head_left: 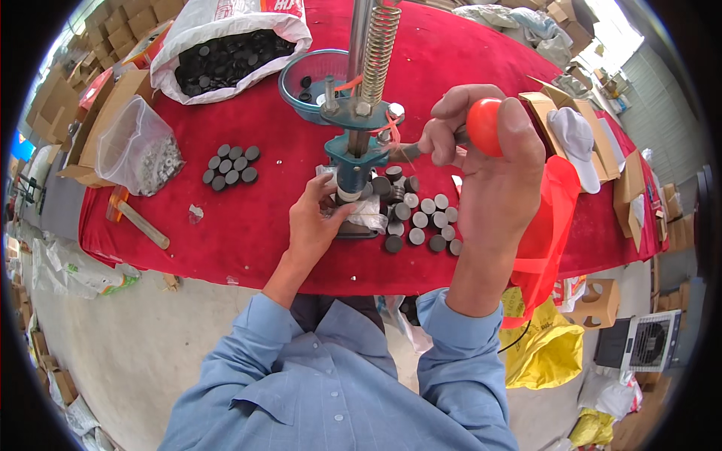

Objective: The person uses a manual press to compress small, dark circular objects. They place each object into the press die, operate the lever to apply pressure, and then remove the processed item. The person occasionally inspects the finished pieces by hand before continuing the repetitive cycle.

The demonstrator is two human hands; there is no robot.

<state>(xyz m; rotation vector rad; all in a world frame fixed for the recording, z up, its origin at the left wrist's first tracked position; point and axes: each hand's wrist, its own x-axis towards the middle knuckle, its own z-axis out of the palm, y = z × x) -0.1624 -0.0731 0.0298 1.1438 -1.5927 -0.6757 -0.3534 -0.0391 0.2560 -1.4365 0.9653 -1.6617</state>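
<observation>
A hand press (353, 154) with a steel column, a coil spring and a teal body stands on the red-covered table in front of me. My right hand (492, 173) is raised, its fingers closed round the red ball knob (483, 126) of the press lever. Low at the press, my left hand (314, 219) has its thumb and fingers bent in close under the ram (349, 186); what they pinch there is mostly hidden. Grey and black round discs (418, 218) lie loose just right of the press base. A crumpled piece of clear plastic (368, 213) touches the base.
More discs (233, 167) sit in a group at left. Behind them are a white sack (171, 74) of black pieces and a teal bowl (292, 96). A hammer (143, 224) and a clear container (124, 143) of small parts lie at left. A red bag (553, 218) hangs at right.
</observation>
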